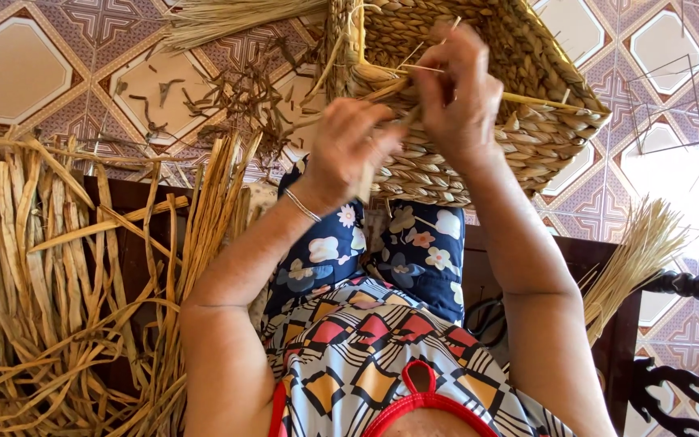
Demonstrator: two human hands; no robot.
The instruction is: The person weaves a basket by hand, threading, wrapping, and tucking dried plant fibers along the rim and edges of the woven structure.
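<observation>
A woven straw basket (527, 121) rests on my lap over dark flowered cloth (414, 251). My left hand (345, 150), a thin silver bracelet on its wrist, pinches a straw strand at the basket's near rim. My right hand (459, 89) is closed around thin straw strands (414, 69) that stick out of the same rim, just above and right of the left hand. Both hands touch the basket's edge, close together.
A thick pile of long dried straw strips (50, 283) lies at the left on a dark wooden surface. Another straw bundle (637, 247) fans out at the right. Loose straw scraps (236, 97) litter the patterned tile floor. Dark carved furniture (689, 287) stands at the right edge.
</observation>
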